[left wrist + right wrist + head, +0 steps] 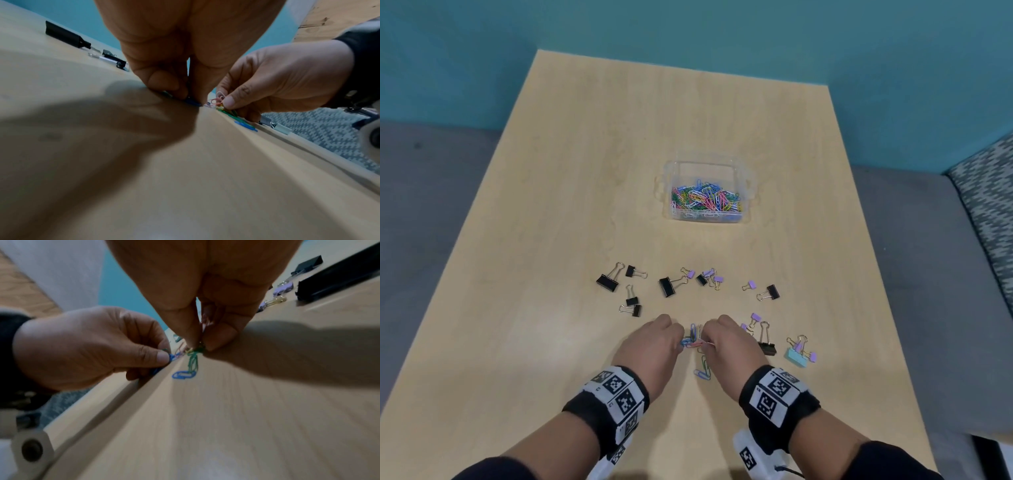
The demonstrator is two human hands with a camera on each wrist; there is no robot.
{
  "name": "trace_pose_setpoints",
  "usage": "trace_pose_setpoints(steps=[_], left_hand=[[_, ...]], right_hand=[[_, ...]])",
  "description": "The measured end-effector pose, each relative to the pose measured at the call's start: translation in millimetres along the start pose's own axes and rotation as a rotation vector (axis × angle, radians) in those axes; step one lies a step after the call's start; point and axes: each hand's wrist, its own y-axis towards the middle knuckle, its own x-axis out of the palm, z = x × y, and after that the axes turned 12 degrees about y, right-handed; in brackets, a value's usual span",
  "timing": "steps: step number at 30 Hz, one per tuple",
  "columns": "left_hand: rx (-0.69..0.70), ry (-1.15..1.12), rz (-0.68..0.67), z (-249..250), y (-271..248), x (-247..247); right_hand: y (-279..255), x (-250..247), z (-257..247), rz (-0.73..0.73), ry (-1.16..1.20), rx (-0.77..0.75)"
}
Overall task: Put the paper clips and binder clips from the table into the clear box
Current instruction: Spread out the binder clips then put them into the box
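Observation:
Both hands are down on the wooden table [585, 171] near its front edge, thumbs and fingers pinching. My left hand [682, 341] pinches a blue paper clip [193, 102] against the table. Close beside it, my right hand [707, 341] pinches a small bunch of red, white and green paper clips [219, 99]. More green clips [193, 361] and a blue clip [184, 375] lie loose just below the right fingertips. The clear box [708, 163] stands further back at the centre, holding several coloured paper clips.
Several black binder clips [607, 281] and purple binder clips [749, 285] lie scattered between the hands and the box. A large black clip [767, 346] and a light blue clip [796, 356] lie right of my right hand. A grey floor surrounds the table.

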Motion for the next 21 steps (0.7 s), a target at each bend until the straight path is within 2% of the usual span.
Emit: trace_pose_setpoints(steps=[3, 5, 9, 14, 17, 21], left_hand=[[-0.013, 0.004, -0.054, -1.8, -0.3, -3.2], [-0.086, -0.088, -0.104, -3.4, 0.6, -8.0], [-0.199, -0.377, -0.154, -7.2, 3.5, -25.6], [-0.312, -0.884, -0.169, -13.7, 38.6, -73.0], [-0.285, -0.978, -0.069, -21.3, 68.9, -109.5], [-0.327, -0.932, 0.079, -27.5, 135.3, -144.0]], right_hand=[[4.8, -8.5, 1.2, -0.027, 0.14, 0.072], [6.2, -16.1, 0.4, -0.069, 0.247, 0.137], [6.2, -37.9, -7.4, -0.165, 0.576, 0.298], [26.3, -86.3, -23.5, -0.25, 0.892, 0.277], [46.3, -116.3, -37.8, -0.196, 1.053, 0.229], [101.3, -159.0, -45.7, 0.005, 1.17, 0.177]])
